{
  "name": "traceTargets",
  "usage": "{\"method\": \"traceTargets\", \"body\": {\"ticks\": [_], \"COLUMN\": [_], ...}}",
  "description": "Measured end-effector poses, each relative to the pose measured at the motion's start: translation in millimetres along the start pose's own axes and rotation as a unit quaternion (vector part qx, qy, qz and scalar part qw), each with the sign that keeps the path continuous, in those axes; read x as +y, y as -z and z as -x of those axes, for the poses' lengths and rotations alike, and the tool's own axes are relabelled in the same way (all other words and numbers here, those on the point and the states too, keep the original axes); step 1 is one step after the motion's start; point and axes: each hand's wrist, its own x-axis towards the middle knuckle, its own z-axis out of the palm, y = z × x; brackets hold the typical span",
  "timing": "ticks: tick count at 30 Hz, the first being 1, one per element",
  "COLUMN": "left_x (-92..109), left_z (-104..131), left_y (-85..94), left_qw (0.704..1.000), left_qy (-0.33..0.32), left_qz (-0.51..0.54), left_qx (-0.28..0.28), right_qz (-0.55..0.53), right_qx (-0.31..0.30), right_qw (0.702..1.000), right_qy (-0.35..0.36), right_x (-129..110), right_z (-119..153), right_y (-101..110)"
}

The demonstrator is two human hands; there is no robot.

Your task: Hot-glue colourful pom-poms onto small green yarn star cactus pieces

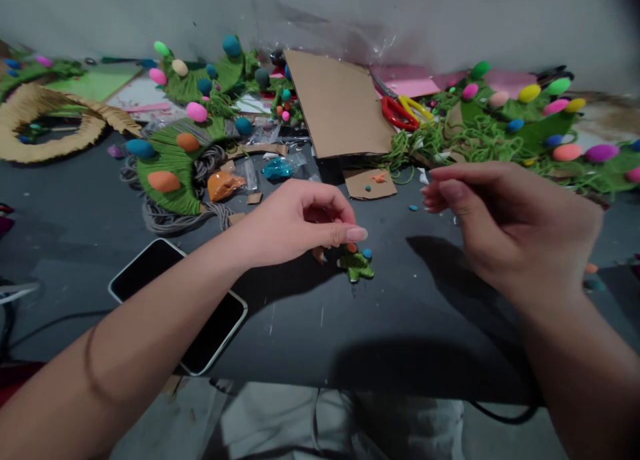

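Observation:
My left hand is closed in a pinch over the middle of the dark table. Right at its fingertips is a small green yarn-wrapped piece bearing tiny orange and blue balls; the thumb hides where the fingers meet it. My right hand is raised to the right, apart from that piece, thumb and fingers pressed together. Whatever its fingertips may hold is too small to make out. Between and beyond the hands, a cardboard scrap carries a bit of orange clay and a teal ball. A tiny blue bit lies near it.
A phone lies under my left forearm. Behind are bagged orange clay, bagged blue clay, a cardboard sheet and red-and-yellow-handled scissors. Green yarn shapes with coloured balls and loose green yarn line the back.

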Motion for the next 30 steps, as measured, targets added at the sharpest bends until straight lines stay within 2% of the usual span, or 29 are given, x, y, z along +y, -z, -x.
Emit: {"method": "traceTargets", "body": {"ticks": [3, 7, 9, 20, 25, 28, 30], "left_x": [0, -2, -2, -1, -3, -1, 0], "left_z": [-1, -2, -3, -1, -2, -2, -1], "left_y": [-1.0, -2.1, -2.8, -1.0, -1.1, -3.5, -5.1], "left_qw": [1.0, 0.999, 0.999, 0.999, 0.999, 0.998, 0.998], "left_qy": [0.004, 0.013, 0.012, -0.006, -0.002, 0.019, 0.025], "left_qz": [-0.007, 0.006, 0.002, -0.006, 0.013, 0.028, 0.041], "left_qx": [0.018, 0.034, 0.04, 0.047, 0.041, 0.045, 0.04], "right_qz": [0.054, 0.09, 0.108, 0.162, 0.169, 0.135, 0.074], "right_qx": [-0.044, -0.155, -0.182, -0.233, -0.225, -0.167, -0.134], "right_qw": [0.996, 0.975, 0.969, 0.958, 0.958, 0.974, 0.984], "right_qy": [0.049, 0.128, 0.125, 0.047, 0.052, 0.07, 0.088], "right_x": [6, 21, 28, 42, 42, 33, 22], "right_z": [-1, -3, -3, 1, 1, 0, 0], "right_y": [0, -8, -12, -27, -25, -22, -21]}}
